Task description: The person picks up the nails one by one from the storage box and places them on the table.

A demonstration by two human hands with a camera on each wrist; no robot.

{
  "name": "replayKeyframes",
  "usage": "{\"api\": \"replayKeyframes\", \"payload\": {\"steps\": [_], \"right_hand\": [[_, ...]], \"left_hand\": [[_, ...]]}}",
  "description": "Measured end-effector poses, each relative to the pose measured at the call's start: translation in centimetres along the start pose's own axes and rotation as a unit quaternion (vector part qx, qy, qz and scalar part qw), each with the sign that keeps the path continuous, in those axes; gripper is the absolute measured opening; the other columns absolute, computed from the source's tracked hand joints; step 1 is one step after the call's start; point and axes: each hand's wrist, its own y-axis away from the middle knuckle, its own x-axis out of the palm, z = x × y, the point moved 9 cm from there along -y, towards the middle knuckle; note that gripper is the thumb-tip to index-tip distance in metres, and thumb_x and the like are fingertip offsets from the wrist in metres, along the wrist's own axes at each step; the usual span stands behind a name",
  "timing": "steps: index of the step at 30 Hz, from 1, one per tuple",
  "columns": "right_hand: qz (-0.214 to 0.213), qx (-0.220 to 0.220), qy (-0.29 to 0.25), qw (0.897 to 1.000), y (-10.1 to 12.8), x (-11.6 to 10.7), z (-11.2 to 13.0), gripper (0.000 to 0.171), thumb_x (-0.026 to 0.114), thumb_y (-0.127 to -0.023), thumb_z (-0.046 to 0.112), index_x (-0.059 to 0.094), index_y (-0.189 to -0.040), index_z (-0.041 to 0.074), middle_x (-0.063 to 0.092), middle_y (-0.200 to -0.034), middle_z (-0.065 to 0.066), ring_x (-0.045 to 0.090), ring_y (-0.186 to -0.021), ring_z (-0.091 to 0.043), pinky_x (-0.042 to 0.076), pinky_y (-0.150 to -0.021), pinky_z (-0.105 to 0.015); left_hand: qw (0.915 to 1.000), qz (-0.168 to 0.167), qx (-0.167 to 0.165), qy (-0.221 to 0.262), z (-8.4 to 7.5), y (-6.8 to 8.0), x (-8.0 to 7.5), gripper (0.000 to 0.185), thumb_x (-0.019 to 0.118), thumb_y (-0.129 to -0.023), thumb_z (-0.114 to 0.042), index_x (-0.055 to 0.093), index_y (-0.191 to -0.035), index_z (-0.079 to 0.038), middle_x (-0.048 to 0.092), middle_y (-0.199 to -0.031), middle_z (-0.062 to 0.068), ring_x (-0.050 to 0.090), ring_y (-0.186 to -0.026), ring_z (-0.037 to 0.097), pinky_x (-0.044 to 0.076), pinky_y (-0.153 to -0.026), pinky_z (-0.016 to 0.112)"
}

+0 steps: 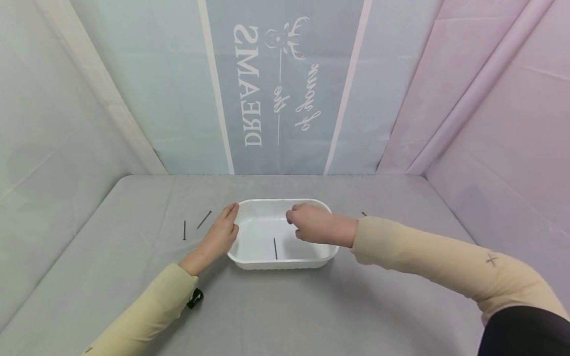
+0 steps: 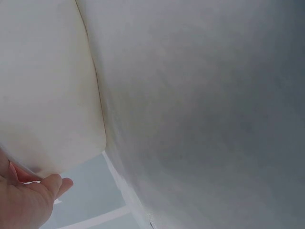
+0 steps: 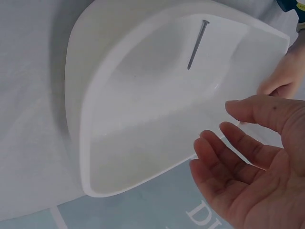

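Note:
A white plastic tray [image 1: 285,263] with rounded corners sits on the grey table. My left hand [image 1: 221,235] holds the left end of its rim, also visible gripping the edge in the left wrist view, where that hand [image 2: 28,200] shows low at the corner. Over the tray's right half hovers my right hand [image 1: 311,223]. From the right wrist view, this hand [image 3: 248,162] has loosely bent fingers, thumb apart from them, and nothing between. One dark nail [image 1: 275,248] lies on the tray floor, its flat head clear in the right wrist view.
Left of the tray, two more nails, one upright in view [image 1: 184,230] and one slanted [image 1: 204,219], lie on the table [image 1: 285,316]. Another nail [image 1: 363,213] peeks out behind the right sleeve [image 1: 401,242]. Fabric walls enclose the back and both sides; the back one bears mirrored lettering [image 1: 251,84].

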Motion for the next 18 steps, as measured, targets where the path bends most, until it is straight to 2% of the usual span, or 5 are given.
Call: {"api": "replayKeyframes", "payload": {"steps": [5,11,18], "right_hand": [[-0.005,-0.016,-0.001,1.000,-0.3,0.1,0.7,0.022,0.058,-0.077,-0.001,0.062,-0.098,0.002,0.060,-0.091,-0.010,0.059,-0.082,-0.024,0.050,-0.067,-0.030],[0.006,-0.070,-0.006,0.997,-0.7,0.7,1.8,0.024,0.060,-0.077,0.000,0.063,-0.101,0.003,0.059,-0.095,-0.007,0.057,-0.089,-0.023,0.049,-0.075,-0.029],[0.024,-0.116,0.024,0.993,-1.6,1.8,2.7,0.025,0.061,-0.078,0.003,0.063,-0.103,0.007,0.059,-0.096,-0.003,0.055,-0.094,-0.020,0.048,-0.079,-0.026]], "left_hand": [[1.0000,0.001,-0.001,-0.002,0.0,0.0,0.0,0.050,0.042,-0.089,0.001,0.028,-0.136,0.013,0.030,-0.139,0.028,0.033,-0.127,0.039,0.035,-0.102,0.046],[1.0000,0.001,-0.002,-0.003,0.0,0.0,0.0,0.050,0.042,-0.089,0.001,0.029,-0.136,0.013,0.031,-0.139,0.028,0.034,-0.127,0.039,0.035,-0.102,0.047],[1.0000,0.002,0.001,-0.005,-0.1,0.0,0.0,0.050,0.043,-0.089,0.001,0.029,-0.136,0.013,0.031,-0.139,0.028,0.033,-0.127,0.038,0.035,-0.102,0.047]]}}
